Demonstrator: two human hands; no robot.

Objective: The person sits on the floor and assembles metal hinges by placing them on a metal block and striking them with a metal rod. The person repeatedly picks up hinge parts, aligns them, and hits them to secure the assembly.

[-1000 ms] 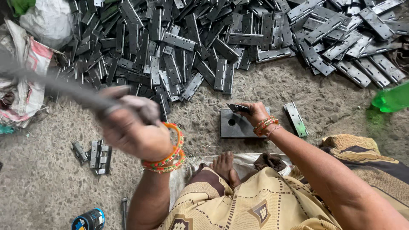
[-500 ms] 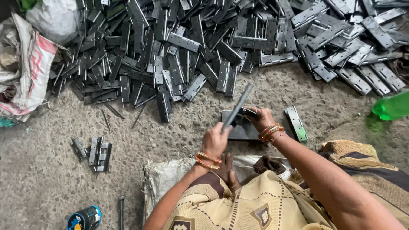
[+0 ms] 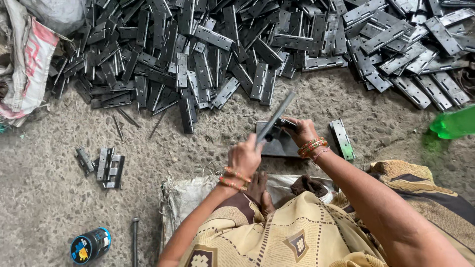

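Observation:
My left hand grips a long grey metal bar that slants up to the right, its lower end down at a dark steel block on the ground. My right hand rests on the block's far edge, fingers closed on a small dark metal piece that is mostly hidden. Both wrists wear orange and green bangles. A single metal hinge lies flat just right of the block.
A big heap of dark metal hinges spreads across the top. A few hinges lie at left, loose pins near them. A small blue tin, a rod, sacks and a green bottle lie around.
My left hand swung the bar from high at the left down onto the block. It stays there now; the right hand has held its place on the block.

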